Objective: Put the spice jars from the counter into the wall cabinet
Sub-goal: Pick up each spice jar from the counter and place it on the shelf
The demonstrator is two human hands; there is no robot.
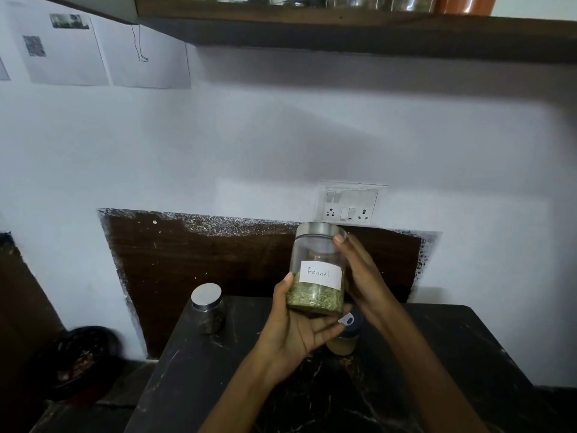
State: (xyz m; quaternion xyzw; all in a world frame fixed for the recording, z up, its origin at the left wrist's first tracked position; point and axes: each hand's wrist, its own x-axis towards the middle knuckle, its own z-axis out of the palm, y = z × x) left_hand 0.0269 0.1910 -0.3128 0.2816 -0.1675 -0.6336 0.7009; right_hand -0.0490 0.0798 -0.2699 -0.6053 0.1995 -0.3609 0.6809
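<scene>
Your single head camera looks forward and a little down, square at the white wall (249, 145) behind the dark counter (468, 354). It sits close: the fennel jar (315, 298) is near centre, the shelf (343, 29) at the top edge.

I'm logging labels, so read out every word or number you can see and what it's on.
"Fennel": handwritten on the white label of the glass jar being held.
Sheets of paper on the wall: print too blurred to read.
Steel-lidded jar on the counter: no label shows.
</scene>
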